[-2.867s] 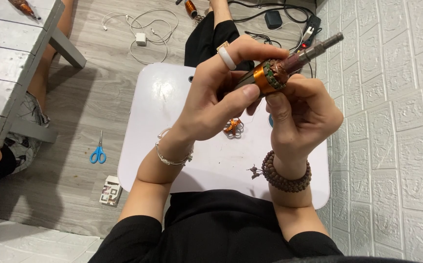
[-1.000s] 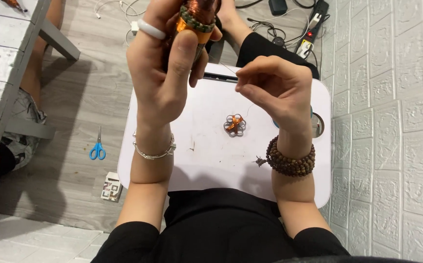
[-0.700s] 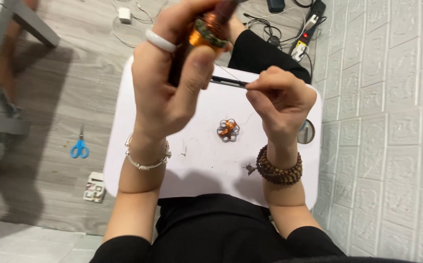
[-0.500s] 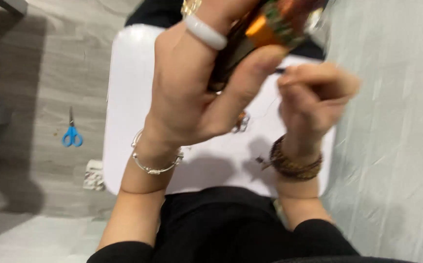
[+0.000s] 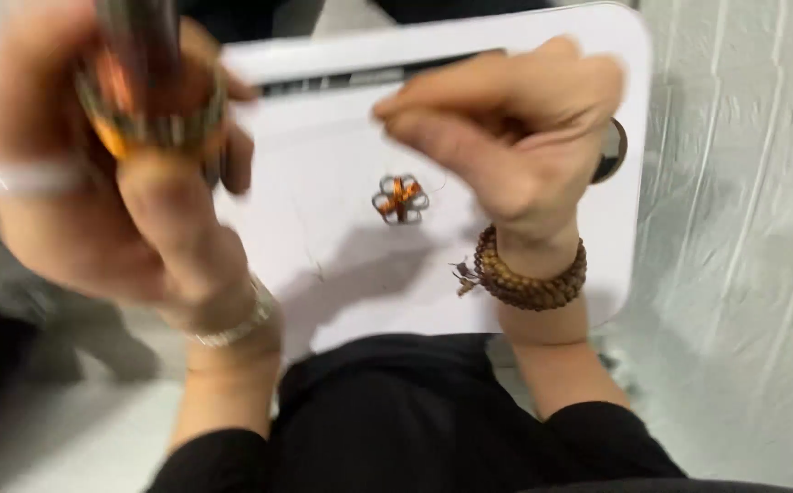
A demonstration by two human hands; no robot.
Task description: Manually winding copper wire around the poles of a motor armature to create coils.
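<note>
Holding a round part wound with orange copper wire, the left hand is lifted up very close to the camera, so it looks big and blurry. Its fingers and thumb are wrapped tight around the wound part, and a dark shaft sticks up out of the top of it. A white ring sits on one finger, and a thin silver bracelet goes around the wrist. The right hand is up over the little white table, with its fingers curled in and the thumb and first finger pinched together. Whether it grips something thin, I cannot tell, because the picture is too blurry. A bracelet of brown wooden beads goes around the right wrist. Down on the table, between the two hands, lies a small flower-shaped metal piece with orange wire in its middle. It touches neither hand. A long dark slot runs along the far edge of the table, and a round dark hole shows just behind the right hand. Black sleeves cover both arms.
</note>
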